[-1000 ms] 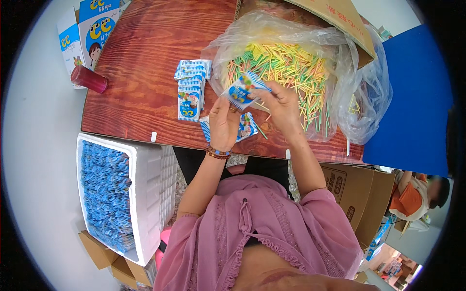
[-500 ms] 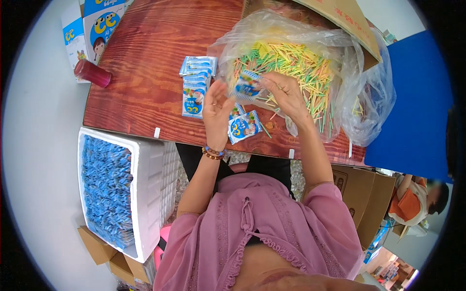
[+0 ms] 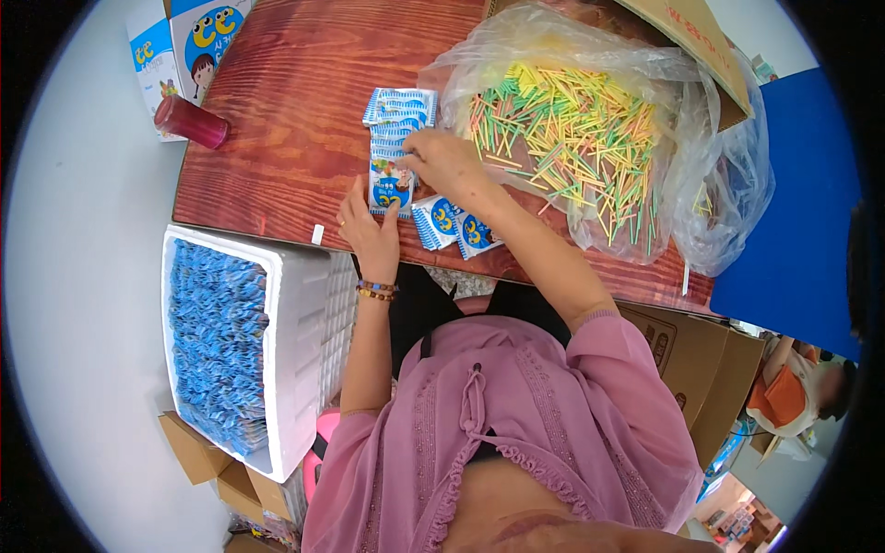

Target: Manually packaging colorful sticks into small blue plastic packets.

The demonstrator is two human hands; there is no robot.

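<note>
A row of overlapping blue-and-white packets (image 3: 400, 106) lies on the red-brown wooden table, left of the plastic bag. At its near end, my right hand (image 3: 452, 166) pinches the upper part of the nearest packet (image 3: 391, 189). My left hand (image 3: 371, 235) is by that packet's lower end, thumb and fingers apart on either side of it. Two loose packets (image 3: 435, 221) lie close by, partly under my right forearm. Beyond my right hand, a clear plastic bag (image 3: 691, 147) lies opened, showing many thin yellow, green and pinkish sticks (image 3: 581, 138).
A white foam box (image 3: 277, 369) full of blue packets stands below the table's left edge. On the table's left side lies a dark red cup (image 3: 192, 123), near printed cartons (image 3: 198, 46). A cardboard box (image 3: 687, 46) overhangs the bag. Another person (image 3: 793, 392) is at far right.
My right hand has carried a packet left and down onto the near end of the row. My left hand has moved down and left, beside it.
</note>
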